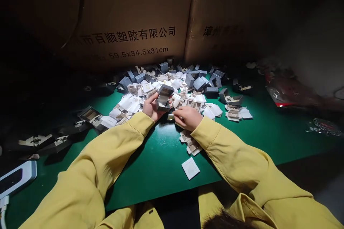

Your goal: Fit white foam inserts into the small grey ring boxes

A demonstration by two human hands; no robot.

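My left hand (152,108) is wrapped round a small hinged grey-blue gift box (164,96), its lid raised and its pale inside showing. Close to it on the right, my right hand (189,117) has its fingers pinched together at a small pale flat piece (171,117); most of that piece is hidden. Beyond both hands spreads a heap of folded white card inserts (131,103). Just below my right hand lie more folded inserts (191,143). A white square pad (190,168) rests flat near the table's front edge.
Several grey-blue boxes (200,83) lie behind the heap. More open boxes (91,116) stand at the left, in shadow. Large cardboard cartons (134,14) wall off the back of the green table (156,179). A phone-like device (20,179) with a cable is at left, plastic bags (290,91) at right.
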